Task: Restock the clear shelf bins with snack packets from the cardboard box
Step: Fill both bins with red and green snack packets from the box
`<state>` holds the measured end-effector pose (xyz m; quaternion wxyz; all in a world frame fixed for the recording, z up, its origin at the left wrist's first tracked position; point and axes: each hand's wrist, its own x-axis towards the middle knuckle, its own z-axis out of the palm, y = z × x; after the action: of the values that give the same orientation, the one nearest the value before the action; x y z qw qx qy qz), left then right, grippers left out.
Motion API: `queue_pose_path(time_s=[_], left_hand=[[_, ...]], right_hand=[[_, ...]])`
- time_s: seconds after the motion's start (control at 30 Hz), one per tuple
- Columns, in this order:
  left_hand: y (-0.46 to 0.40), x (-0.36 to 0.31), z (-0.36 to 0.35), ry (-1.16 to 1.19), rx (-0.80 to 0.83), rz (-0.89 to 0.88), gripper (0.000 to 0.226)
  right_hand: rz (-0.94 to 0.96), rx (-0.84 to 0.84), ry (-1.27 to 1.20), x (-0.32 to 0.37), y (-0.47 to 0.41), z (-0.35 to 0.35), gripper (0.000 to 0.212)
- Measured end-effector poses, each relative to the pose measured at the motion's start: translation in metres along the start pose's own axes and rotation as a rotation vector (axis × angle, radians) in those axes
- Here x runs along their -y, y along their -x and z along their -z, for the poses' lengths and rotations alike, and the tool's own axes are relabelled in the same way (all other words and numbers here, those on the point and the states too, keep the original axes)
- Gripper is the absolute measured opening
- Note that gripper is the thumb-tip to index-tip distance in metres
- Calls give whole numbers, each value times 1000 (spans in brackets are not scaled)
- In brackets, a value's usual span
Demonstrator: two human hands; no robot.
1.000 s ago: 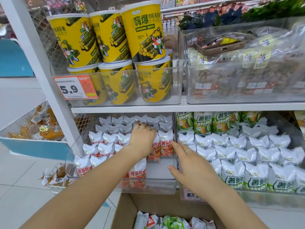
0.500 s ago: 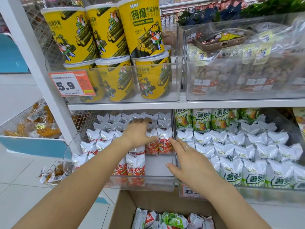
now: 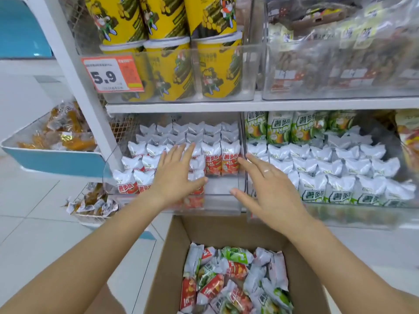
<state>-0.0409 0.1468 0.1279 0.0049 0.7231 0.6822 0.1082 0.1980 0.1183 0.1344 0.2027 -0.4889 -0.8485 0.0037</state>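
While the left hand [image 3: 174, 177] lies spread flat against the red snack packets [image 3: 213, 163] near the front of the left clear bin [image 3: 226, 201], the right hand [image 3: 269, 191] hovers open at that bin's right front corner, holding nothing. More red and green packets lie loose in the cardboard box [image 3: 174, 257] below the shelf. They look light, soft and crinkly, probably slippery; pinching a sealed top edge seems safest. Above, a price tag [image 3: 112, 74] reads 5.9; packet lettering is Chinese.
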Motion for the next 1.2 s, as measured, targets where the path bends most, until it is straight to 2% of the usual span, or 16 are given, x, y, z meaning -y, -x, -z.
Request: queue_pose_path(time_s=[0.07,0.1,0.17,0.23,0.3,0.4,0.5,0.6,0.7,0.8,0.9,1.1,1.2], left_hand=[[20,-7,6,188,-173,-54,78],[36,-12,7,309,-244,-64,70],[72,-24,2,489,-327,-60,60],[106,-36,-15,590,-308,-32,55],[134,-42,-44,653,-195,34,50],[165,-37,-103,606,112,173,47],[188,-29,-156,455,462,268,47],[207,-18,-187,359,705,275,41],[221,-5,-211,312,806,303,36],[228,1,-230,319,855,379,40],[230,-3,-244,404,864,495,37],[232,-9,-258,480,903,574,23],[232,-11,-263,531,914,643,24]], right_hand=[[45,-157,-60,3,10,2,53],[70,-173,-89,4,19,1,47],[88,-85,-143,9,41,-7,43],[68,123,-145,14,68,-29,38],[60,409,-35,17,95,-60,35],[-13,763,82,12,134,-104,36],[-225,962,51,-7,182,-149,35],[-485,1059,-23,-21,224,-182,34],[-635,1077,-67,-31,239,-205,39],[-773,982,-164,-43,237,-228,52],[-801,981,-138,-58,237,-249,62],[-842,1019,-96,-65,237,-280,66],[-1020,984,-240,-55,234,-286,64]])
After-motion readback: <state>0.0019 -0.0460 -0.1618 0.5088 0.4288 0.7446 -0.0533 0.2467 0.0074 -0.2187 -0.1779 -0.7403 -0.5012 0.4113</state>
